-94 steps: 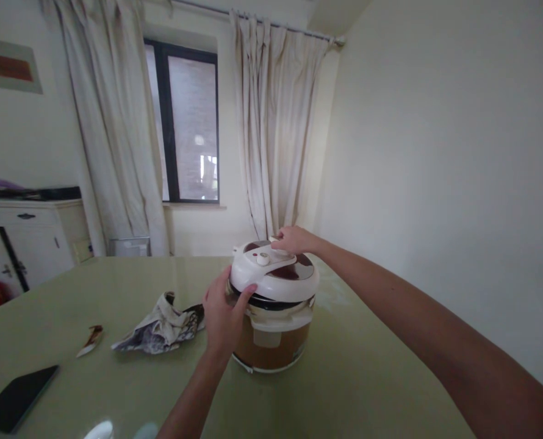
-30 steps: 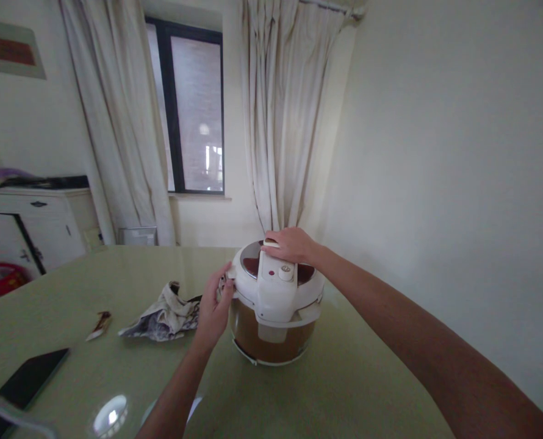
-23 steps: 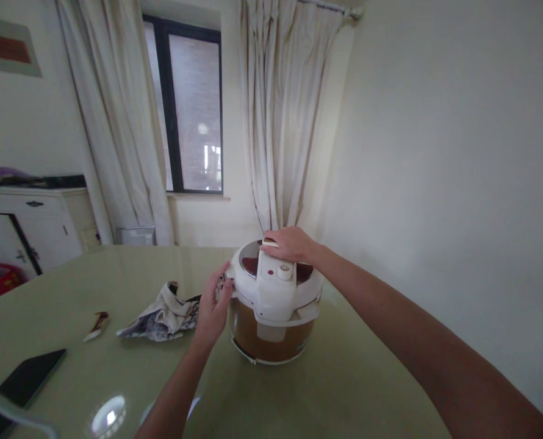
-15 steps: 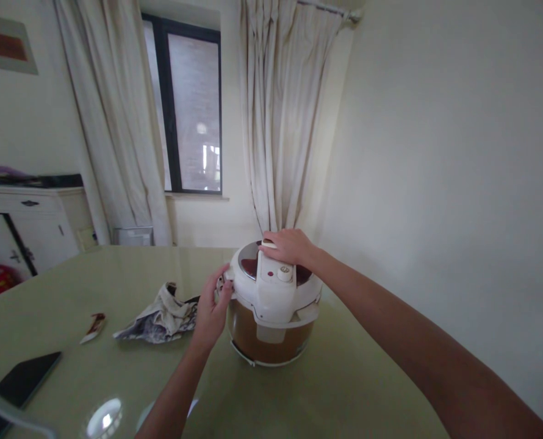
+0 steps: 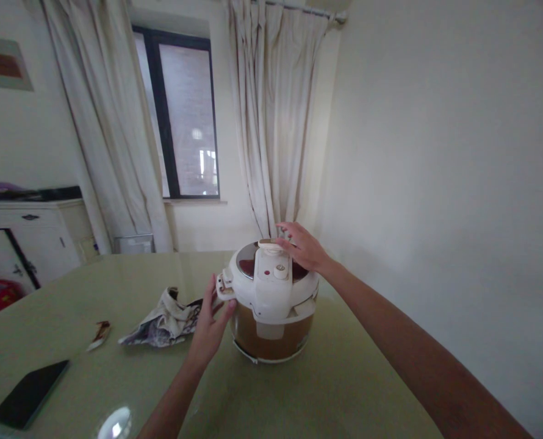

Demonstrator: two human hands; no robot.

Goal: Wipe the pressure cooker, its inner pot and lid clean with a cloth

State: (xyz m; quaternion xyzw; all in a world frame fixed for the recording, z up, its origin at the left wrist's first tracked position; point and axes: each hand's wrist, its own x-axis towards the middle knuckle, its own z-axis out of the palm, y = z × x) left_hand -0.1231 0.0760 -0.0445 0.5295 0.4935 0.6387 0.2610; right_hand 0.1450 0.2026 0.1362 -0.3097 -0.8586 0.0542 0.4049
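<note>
An electric pressure cooker (image 5: 271, 332) stands upright on the table, with a white lid (image 5: 241, 280) on its gold-brown body. On top of the lid are a knob handle (image 5: 271, 244), a small round dial (image 5: 280, 271) and a red button or light. My right hand (image 5: 301, 247) is at the knob handle with fingers spread and raised, the thumb side close to its right edge. At the cooker's left side, beside the white side handle (image 5: 226, 291), is my left hand (image 5: 213, 320). Its thumb and fingers are apart, and some fingertips are hidden behind the handle.
A crumpled patterned cloth (image 5: 164, 323) lies left of the cooker on the greenish table (image 5: 340, 378). Farther left are a small brown-and-white scrap (image 5: 100, 336) and a dark flat tablet-like object (image 5: 31, 393). Curtains (image 5: 290, 122) and a wall (image 5: 436, 152) stand behind and to the right.
My right hand has loosened from the knob handle and shifted right, its fingers lifting. My left hand has slid down a little from the lid's side. The view has tilted slightly.
</note>
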